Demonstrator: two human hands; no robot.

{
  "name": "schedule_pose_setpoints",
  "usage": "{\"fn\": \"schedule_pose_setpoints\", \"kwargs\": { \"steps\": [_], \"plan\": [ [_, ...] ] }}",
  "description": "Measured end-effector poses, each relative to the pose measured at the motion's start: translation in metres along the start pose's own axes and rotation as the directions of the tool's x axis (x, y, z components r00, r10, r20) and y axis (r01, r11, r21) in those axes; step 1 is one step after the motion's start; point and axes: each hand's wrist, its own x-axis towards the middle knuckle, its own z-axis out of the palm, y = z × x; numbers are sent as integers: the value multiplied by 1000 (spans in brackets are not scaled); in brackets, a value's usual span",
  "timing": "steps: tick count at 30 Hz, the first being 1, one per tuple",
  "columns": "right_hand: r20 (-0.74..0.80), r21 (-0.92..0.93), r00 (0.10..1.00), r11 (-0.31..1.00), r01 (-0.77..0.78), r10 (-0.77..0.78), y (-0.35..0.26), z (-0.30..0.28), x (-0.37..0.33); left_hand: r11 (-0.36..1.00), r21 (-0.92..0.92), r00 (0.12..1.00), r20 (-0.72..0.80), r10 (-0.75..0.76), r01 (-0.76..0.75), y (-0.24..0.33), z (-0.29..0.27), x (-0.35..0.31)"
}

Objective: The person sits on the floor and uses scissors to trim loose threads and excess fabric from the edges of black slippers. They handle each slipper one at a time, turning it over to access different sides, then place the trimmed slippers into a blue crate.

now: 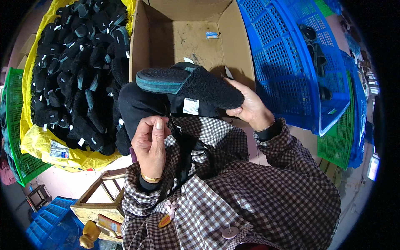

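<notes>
My right hand [254, 106] grips a black fleecy slipper [212, 89] by its toe end, thumb underneath. The slipper is held above my lap, its dark sole with teal edging turned up at the heel on the left. A white label [191, 106] shows just below it. My left hand [151, 143] is near my lap, below the heel and apart from the slipper. Its fingers are curled in with the thumb pressed over them; whether anything is pinched there is hidden. A bit of purple [133, 155] shows beside that hand.
An open cardboard box [193, 41] stands ahead, with a small blue-and-white packet [212, 35] inside. To the left, a yellow sack [37, 143] is heaped with black slippers [79, 75]. Blue plastic crates [283, 79] stand at right. A wooden stool [98, 204] is at lower left.
</notes>
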Motion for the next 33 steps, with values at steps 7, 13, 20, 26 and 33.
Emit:
{"fn": "schedule_pose_setpoints", "kwargs": {
  "steps": [7,13,20,26,33],
  "plan": [
    [202,165,974,977,-134,99,17,-10,4,689,554,851,70,520,-467,6,-4,3],
    [207,193,958,951,-241,201,24,4,-3,326,661,694,420,585,-675,28,4,18],
    [347,248,903,903,-351,255,32,5,0,364,643,683,354,638,-674,11,0,31],
    [349,207,911,930,-304,220,31,3,4,443,609,726,357,588,-658,11,-2,32],
    [157,-809,844,424,407,-512,8,23,-32,759,481,885,84,457,-438,11,4,32]
  ]
}}
